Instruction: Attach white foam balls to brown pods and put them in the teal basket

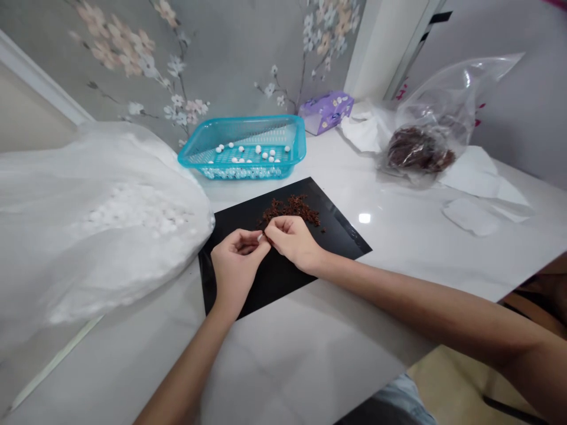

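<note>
Over a black mat (274,283), my left hand (237,254) pinches a small white ball (260,237) between thumb and fingertips; only part of it shows. My right hand (295,242) meets it there, its thumb and forefinger closed together right beside the ball. A dark speck shows at those fingertips, too small to name. Just beyond the right hand lies a loose heap of small reddish-brown pieces (295,206) on the mat. Behind the mat stands a turquoise plastic basket (241,167) with many white balls (258,150) on its bottom.
A large translucent white bag (146,260) full of white balls bulges on the left, against the mat's edge. At the back are a purple tissue pack (326,112) and a clear bag (420,150) of brown material. White paper (473,171) lies around that bag.
</note>
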{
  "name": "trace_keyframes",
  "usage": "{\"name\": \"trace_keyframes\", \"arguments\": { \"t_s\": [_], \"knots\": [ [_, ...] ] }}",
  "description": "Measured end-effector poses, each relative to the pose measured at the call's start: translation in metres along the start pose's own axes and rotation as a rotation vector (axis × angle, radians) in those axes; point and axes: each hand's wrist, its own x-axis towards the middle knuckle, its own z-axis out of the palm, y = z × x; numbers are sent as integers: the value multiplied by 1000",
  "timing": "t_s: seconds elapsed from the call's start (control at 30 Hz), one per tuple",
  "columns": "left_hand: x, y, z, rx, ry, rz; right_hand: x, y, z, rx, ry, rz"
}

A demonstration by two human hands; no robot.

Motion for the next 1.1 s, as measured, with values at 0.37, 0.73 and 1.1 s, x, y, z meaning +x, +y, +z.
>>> {"name": "trace_keyframes", "arguments": {
  "t_s": [0.37,0.73,1.1],
  "knots": [
    [10,-11,-7,-210,-57,-113,13,-6,-16,190,-48,67],
    [13,-7,-11,-408,-97,-188,1,-8,-24,-568,-185,-671],
    [14,-7,-12,-385,-120,-216,0,-7,-27,-737,-206,-696]
  ]
}}
